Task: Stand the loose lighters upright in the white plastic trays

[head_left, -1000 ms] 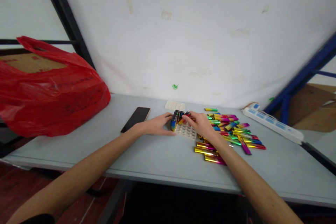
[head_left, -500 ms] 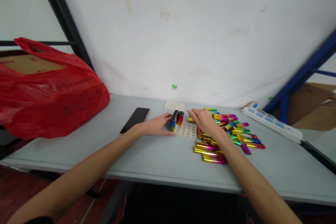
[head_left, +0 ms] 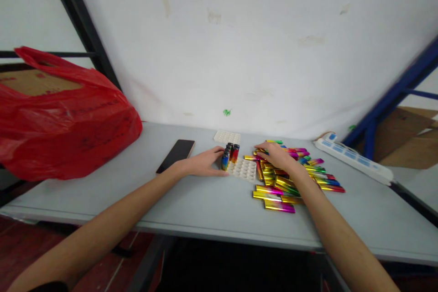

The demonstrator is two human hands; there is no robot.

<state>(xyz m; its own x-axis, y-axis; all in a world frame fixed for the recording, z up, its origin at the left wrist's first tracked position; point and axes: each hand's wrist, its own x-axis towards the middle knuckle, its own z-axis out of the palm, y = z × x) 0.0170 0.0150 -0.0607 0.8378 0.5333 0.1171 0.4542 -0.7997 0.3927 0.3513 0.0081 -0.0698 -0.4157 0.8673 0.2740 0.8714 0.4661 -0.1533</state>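
Right hand (head_left: 273, 154) bends its fingers over the loose lighters (head_left: 269, 177); whether it holds one, I cannot tell. They lie beneath and around it, long axes mostly left to right, nearer to it than to the left hand (head_left: 207, 163), whose thumb and fingers are wide apart beside the upright lighters (head_left: 225, 161), at least four, on one near tray (head_left: 244, 171). Counted also: one far tray (head_left: 227, 137), one phone (head_left: 176, 156); loose lighters overlap too much for counting.

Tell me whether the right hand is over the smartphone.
No, the right hand is at the pile of shiny lighters, while the smartphone lies on the table's other side, near the left hand.
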